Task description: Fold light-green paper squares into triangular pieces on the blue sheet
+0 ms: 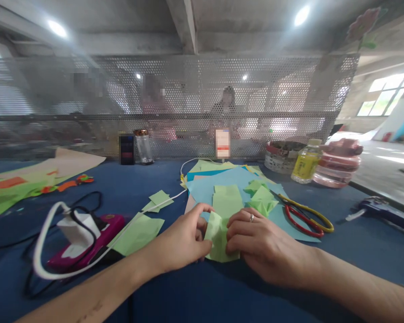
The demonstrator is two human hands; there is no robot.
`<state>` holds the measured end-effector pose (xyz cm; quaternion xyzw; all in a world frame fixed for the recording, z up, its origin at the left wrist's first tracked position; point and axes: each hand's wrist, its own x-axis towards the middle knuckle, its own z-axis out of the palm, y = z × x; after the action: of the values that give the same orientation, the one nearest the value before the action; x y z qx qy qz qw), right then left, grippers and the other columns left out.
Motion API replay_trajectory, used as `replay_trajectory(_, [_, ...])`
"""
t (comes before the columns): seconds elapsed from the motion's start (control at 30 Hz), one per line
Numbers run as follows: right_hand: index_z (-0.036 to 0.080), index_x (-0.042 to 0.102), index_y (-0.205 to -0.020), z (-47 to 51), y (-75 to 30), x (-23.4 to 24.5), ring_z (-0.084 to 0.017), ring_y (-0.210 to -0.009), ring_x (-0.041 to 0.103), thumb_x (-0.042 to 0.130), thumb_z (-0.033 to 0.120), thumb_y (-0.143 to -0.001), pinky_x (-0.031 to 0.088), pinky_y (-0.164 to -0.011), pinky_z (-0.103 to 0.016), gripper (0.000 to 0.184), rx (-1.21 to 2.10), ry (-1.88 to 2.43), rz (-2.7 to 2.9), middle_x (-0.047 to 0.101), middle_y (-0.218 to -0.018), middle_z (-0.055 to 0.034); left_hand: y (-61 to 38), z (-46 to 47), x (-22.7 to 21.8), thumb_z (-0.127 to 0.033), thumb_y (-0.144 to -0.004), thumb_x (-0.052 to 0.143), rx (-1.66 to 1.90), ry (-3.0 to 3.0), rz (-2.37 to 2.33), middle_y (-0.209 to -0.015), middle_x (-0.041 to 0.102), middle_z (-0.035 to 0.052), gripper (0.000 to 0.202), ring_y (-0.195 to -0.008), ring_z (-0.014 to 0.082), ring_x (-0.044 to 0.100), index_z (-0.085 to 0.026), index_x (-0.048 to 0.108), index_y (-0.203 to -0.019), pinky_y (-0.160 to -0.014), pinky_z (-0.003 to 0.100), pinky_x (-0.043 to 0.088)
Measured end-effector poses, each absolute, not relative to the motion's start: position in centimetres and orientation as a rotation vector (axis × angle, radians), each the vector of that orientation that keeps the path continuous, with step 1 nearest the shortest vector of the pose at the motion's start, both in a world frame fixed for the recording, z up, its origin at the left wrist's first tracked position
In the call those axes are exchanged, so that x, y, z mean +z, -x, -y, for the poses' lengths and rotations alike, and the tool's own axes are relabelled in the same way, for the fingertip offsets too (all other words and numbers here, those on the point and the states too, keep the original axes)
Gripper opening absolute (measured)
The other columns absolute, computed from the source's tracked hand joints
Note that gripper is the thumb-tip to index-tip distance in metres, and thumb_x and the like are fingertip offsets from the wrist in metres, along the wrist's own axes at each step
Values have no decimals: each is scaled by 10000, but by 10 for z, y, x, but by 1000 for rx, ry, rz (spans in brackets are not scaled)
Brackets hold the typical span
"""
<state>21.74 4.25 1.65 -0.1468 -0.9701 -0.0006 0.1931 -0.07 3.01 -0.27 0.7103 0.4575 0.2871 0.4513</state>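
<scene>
ceiling lamps (302, 15) glare, right window (387, 94) bright; mesh screen (202, 96) hazy, perhaps unfocused.

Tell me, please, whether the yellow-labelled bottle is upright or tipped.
Upright: the yellow-labelled bottle stands on the blue table with its cap uppermost.

Scissors (309, 220) lie right of the held paper (218, 235), a power strip (106, 234) left, a phone (222, 142) behind.

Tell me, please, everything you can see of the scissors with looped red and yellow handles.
The scissors with looped red and yellow handles lie untouched across the edge of the light blue paper, their handle ends reaching over the blue tabletop. The handles look coated; the dark blades point towards the folded bright green paper, their tips unclear.
</scene>
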Motion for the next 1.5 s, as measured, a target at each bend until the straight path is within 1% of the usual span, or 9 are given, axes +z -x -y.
replay_trajectory(0.3, [170,647,-838,-41,-218,21,-191,-922,554,521,28,-789,423,-847,-347,196,212,447,2772,648,-859,-54,4,-26,4,-104,-670,524,591,-1742,-1121,-689,529,-77,559,-483,108,501,-219,360,-1192,-421,205,373])
replay_trajectory(0.4, [168,668,-858,-38,-218,26,-181,-932,562,568,80,-837,424,-861,-341,135,312,478,2781,661,-872,-47,3,-25,5,-130,-688,584,626,-1816,-1180,-629,490,-93,541,-510,114,470,-225,392,-1185,-436,205,321])
replay_trajectory(0.53, [171,699,-898,-38,-219,31,-164,-920,586,644,155,-848,424,-890,-331,76,489,535,2781,682,-900,-43,1,-22,7,-200,-685,683,638,-1890,-1223,-634,517,-89,594,-562,126,481,-226,395,-1204,-466,213,321])
replay_trajectory(0.67, [182,726,-916,-47,-220,30,-146,-930,597,677,219,-847,429,-891,-285,92,722,568,2739,692,-941,-34,1,-20,8,-209,-675,698,619,-1930,-1228,-667,548,-81,622,-550,130,502,-227,395,-1218,-468,225,323])
replay_trajectory(0.77, [155,739,-854,-52,-220,22,-138,-849,604,619,305,-895,452,-805,-245,197,860,632,2650,680,-864,-42,1,-19,9,-216,-671,706,615,-1955,-1225,-723,583,-57,643,-597,149,544,-228,394,-1233,-498,235,352])
replay_trajectory(0.87, [149,717,-798,-51,-216,14,-138,-772,593,623,314,-885,450,-734,-243,210,809,830,2573,651,-786,-29,1,-19,9,-225,-667,715,602,-1961,-1223,-729,588,-47,687,-636,171,577,-218,377,-1264,-519,242,374])
replay_trajectory(1.03, [167,661,-735,-43,-206,8,-158,-791,572,664,223,-827,427,-745,-268,108,590,1078,2494,625,-770,-14,2,-19,11,-225,-676,702,600,-1959,-1235,-695,545,-60,663,-598,157,552,-213,383,-1256,-495,235,363])
replay_trajectory(1.23, [167,607,-702,-38,-200,4,-151,-749,546,636,120,-804,417,-731,-271,116,444,1070,2485,603,-733,-8,1,-20,12,-218,-652,718,569,-1971,-1247,-772,573,-49,719,-539,116,491,-216,379,-1286,-471,230,331])
replay_trajectory(1.5, [171,585,-712,-37,-201,2,-157,-775,537,661,102,-797,421,-754,-285,133,366,1046,2505,594,-756,-4,2,-19,14,-227,-679,698,546,-1958,-1264,-643,476,-76,693,-585,149,511,-198,379,-1294,-504,238,355])
